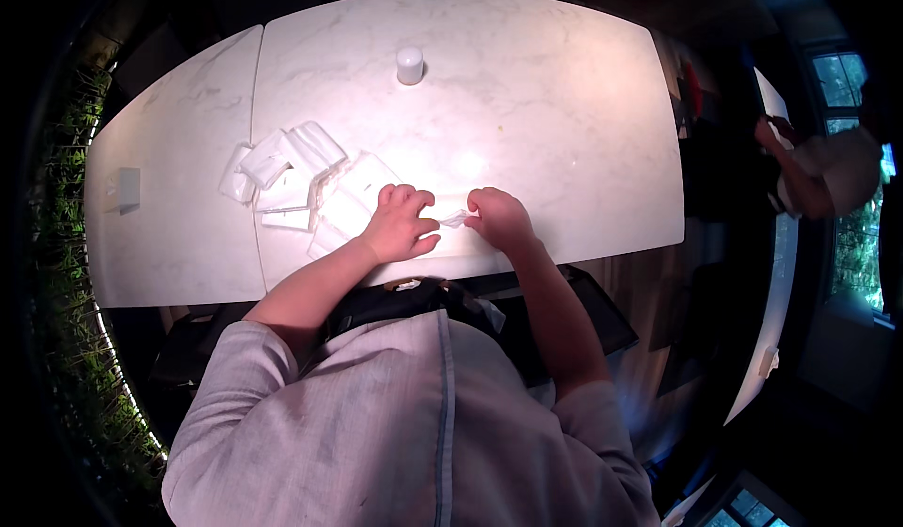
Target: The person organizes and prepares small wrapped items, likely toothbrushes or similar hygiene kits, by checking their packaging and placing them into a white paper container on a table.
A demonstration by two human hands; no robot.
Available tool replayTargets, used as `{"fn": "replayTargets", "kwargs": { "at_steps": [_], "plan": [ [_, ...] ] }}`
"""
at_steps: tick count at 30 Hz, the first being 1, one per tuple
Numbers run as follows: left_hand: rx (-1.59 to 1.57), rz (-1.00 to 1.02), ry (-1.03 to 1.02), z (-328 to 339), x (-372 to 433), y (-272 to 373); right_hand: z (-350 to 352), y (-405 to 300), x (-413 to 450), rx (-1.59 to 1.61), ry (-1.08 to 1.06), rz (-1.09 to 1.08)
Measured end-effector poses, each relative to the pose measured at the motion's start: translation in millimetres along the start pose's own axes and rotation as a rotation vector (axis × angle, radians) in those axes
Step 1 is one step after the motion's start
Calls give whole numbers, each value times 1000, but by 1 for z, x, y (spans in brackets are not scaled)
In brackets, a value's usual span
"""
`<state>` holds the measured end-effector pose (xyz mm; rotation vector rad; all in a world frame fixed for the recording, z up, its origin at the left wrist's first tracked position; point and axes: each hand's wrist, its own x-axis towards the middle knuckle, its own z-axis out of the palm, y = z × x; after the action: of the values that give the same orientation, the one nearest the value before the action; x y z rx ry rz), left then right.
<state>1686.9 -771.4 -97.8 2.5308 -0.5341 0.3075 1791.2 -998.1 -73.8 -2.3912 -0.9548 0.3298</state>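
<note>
My right hand (501, 218) pinches a crumpled piece of thin, clear-looking wrapping (455, 218) between thumb and fingers, low over the marble table (550, 117). My left hand (402, 225) is at the other end of the wrapping, palm down, with its fingers curled and apart. Whether one of its fingertips touches the wrapping is hard to tell. Directly left of that hand lie flat white packets (360, 185), partly covered by it. More white packets (293, 167) form a loose, overlapping pile further left. Bright glare washes out the surface under my hands.
A white cylinder (409, 67) stands toward the table's far side. On the left table section sits a small pale box (123, 189). A seam (257, 103) divides the tabletop. Green plants (77, 245) line the left. At right, another person (825, 167) works at a second table (765, 343).
</note>
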Motion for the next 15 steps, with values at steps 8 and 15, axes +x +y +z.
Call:
{"fn": "replayTargets", "kwargs": {
  "at_steps": [8, 15],
  "plan": [
    [-100, -122, -20, -7, 13, 3, -13, -1, -24, 2, -56, -50],
    [-176, -313, -227, -2, 44, -7, -14, -34, -29, -267, -282, 224]
  ]
}}
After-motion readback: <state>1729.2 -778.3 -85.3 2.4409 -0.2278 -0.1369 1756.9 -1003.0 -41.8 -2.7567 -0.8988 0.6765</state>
